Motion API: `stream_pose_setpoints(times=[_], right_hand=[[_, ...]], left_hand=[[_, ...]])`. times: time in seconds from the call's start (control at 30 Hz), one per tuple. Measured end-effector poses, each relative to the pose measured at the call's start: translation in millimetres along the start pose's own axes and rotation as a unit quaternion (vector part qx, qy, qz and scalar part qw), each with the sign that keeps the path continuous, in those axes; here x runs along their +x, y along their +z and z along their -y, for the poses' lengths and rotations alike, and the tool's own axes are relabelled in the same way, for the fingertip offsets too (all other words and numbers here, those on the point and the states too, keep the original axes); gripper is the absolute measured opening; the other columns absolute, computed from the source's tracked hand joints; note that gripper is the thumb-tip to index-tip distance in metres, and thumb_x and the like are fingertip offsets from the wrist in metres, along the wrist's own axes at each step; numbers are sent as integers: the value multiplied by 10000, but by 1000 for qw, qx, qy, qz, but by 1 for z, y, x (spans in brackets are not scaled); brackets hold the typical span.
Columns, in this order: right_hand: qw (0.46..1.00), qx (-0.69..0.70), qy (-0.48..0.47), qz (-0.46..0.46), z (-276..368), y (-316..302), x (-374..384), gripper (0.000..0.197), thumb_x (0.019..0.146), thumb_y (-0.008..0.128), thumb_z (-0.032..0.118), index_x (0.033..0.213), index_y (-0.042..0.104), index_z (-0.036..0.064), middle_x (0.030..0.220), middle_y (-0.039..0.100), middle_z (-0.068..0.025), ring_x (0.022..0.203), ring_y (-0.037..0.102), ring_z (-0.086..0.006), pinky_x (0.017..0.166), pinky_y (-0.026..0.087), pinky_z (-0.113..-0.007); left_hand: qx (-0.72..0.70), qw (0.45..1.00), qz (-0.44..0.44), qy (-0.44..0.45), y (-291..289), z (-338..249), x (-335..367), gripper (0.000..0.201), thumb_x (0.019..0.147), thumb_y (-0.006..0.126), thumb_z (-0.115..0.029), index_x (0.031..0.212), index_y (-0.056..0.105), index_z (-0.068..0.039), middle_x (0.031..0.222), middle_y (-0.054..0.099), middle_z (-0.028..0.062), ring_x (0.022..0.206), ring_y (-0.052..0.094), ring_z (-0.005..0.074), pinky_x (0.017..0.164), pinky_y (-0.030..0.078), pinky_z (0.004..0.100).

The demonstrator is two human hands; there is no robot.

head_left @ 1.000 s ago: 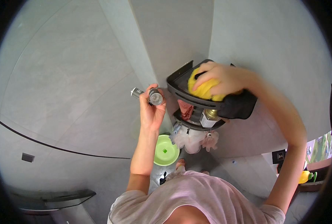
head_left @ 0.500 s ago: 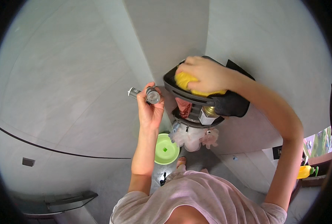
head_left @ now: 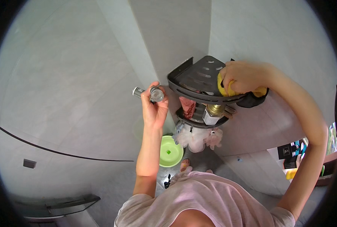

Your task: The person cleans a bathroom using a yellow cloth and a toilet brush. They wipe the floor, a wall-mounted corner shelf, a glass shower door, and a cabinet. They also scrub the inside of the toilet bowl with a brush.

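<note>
My right hand (head_left: 241,76) is closed on a yellow cloth (head_left: 225,86) and presses it to the right end of the upper black corner shelf (head_left: 198,77). A dark, limp piece of fabric (head_left: 252,99) hangs over the shelf's edge beneath that hand. Left of the shelf, my left hand (head_left: 154,108) is raised with its fingers wrapped round small cylindrical bottles. One bottle (head_left: 157,94) turns a clear round end up; another, silvery bottle (head_left: 138,92) sticks out to the left.
The lower shelf (head_left: 194,123) carries a red pouch (head_left: 188,107) and a gold-lidded jar (head_left: 211,114). Pale bath puffs (head_left: 195,138) hang under it. A light green basin (head_left: 171,152) stands on the floor. Grey walls meet behind the shelves.
My right hand has slid the yellow cloth rightward along the upper shelf, uncovering its slotted surface. The dark fabric has shifted right too. My left hand stays nearly in place with the bottles.
</note>
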State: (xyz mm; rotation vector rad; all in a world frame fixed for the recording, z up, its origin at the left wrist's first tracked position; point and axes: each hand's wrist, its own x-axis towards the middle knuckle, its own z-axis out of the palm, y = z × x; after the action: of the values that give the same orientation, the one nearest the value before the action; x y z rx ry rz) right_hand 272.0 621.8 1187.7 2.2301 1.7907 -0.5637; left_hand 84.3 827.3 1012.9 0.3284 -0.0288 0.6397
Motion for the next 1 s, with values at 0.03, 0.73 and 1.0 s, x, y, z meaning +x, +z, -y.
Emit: stream_pose_setpoints(times=[0.03,0.73,1.0], right_hand=[[999,-6,37,-14,4,-3,-1,290,699,535,50,862,773,79,990,690,-71,1041,571,-294,857,509,-396],[936,-172,-29,-306,34,21,82,246,778,633,72,1019,682,82,1034,630,-89,1000,609,-296,764,544,-404],[931,-222,75,-280,-33,19,88,242,806,613,137,1026,689,70,984,672,-128,964,644,-316,774,554,-424]], left_hand=[[-7,1000,-20,0,4,0,1,312,950,581,-200,1136,604,48,905,600,132,720,509,152,614,449,248],[10,1000,-4,-23,-5,-1,0,282,939,560,-191,1128,566,19,922,621,95,869,617,168,668,501,274],[4,1000,11,-25,-10,1,3,303,953,532,-210,1142,565,24,925,614,101,855,605,168,655,494,275]])
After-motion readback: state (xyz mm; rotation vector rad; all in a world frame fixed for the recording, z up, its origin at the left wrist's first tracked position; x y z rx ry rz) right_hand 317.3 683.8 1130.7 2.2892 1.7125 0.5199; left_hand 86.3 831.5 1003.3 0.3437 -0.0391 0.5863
